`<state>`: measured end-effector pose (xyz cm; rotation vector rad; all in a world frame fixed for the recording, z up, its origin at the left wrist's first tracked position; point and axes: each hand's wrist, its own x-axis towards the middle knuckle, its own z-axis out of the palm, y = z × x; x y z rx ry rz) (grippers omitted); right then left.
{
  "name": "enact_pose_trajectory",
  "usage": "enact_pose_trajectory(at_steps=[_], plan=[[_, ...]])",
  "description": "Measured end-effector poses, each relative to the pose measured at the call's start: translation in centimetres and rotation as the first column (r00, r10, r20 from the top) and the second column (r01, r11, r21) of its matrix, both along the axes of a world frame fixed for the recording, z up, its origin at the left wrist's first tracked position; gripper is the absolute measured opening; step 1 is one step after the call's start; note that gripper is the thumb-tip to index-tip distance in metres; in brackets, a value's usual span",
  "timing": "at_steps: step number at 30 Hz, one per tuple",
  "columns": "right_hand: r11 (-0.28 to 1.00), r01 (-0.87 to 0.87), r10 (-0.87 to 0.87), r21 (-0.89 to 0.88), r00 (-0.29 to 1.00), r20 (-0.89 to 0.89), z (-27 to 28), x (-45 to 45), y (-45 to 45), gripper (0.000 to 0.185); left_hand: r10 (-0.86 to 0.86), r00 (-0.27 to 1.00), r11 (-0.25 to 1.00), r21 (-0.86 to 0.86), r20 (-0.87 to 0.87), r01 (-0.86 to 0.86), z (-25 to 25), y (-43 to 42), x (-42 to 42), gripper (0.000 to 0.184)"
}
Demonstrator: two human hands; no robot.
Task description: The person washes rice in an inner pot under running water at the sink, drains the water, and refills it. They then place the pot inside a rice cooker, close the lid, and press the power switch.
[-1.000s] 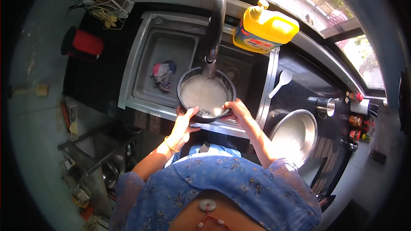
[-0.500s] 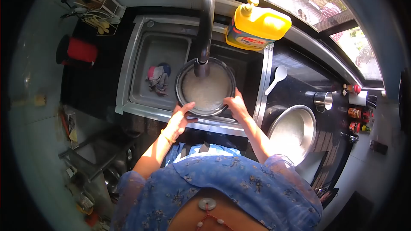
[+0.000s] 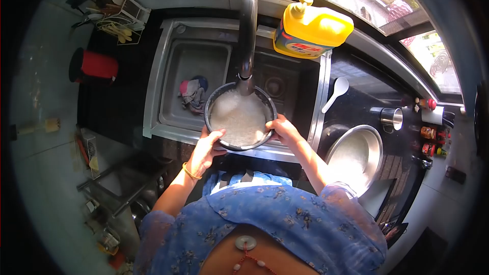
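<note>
Both my hands hold a round, dark-rimmed pot (image 3: 246,147) by its near edge, under the faucet (image 3: 248,30). Cloudy whitish water (image 3: 238,122) fills much of it, with pale grains that look like rice. My left hand (image 3: 205,150) grips the near left rim, thumb on top and fingers beneath. On the right rim, my right hand (image 3: 283,128) is closed, its lower fingers partly hidden by the pot. The faucet's spout end hangs over the pot's far side. Behind the pot is the double sink (image 3: 153,91), whose left basin holds a crumpled cloth (image 3: 192,97).
A yellow jug (image 3: 313,28) stands at the sink's back right corner. Right of the sink are a white spoon (image 3: 336,93), a steel basin (image 3: 378,160) and a metal cup (image 3: 391,118). A utensil rack (image 3: 133,15) and a red container (image 3: 99,66) stand at left.
The pot has come slightly nearer to my body and its tilt has changed. The water's surface looks more disturbed, with grains showing more clearly. Both hands keep their grip.
</note>
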<state>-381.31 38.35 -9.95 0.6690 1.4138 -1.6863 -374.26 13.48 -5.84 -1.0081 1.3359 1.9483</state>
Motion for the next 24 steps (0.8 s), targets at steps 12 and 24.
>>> enact_pose_trajectory(at_steps=[12, 24], plan=[[0.987, -0.053, 0.074, 0.149, 0.987, -0.142, 1.3, -0.2, 0.6, 0.054, 0.222, 0.975, 0.881, 0.431, -0.018, -0.193, -7.7, 1.0, 1.5, 0.045], [0.999, 0.027, -0.009, 0.029, 0.87, -0.493, 1.0, -8.2, 1.8, 0.069, 0.253, 0.96, 0.962, 0.14, -0.121, -0.236, -6.1, 0.9, -0.1, 0.059]])
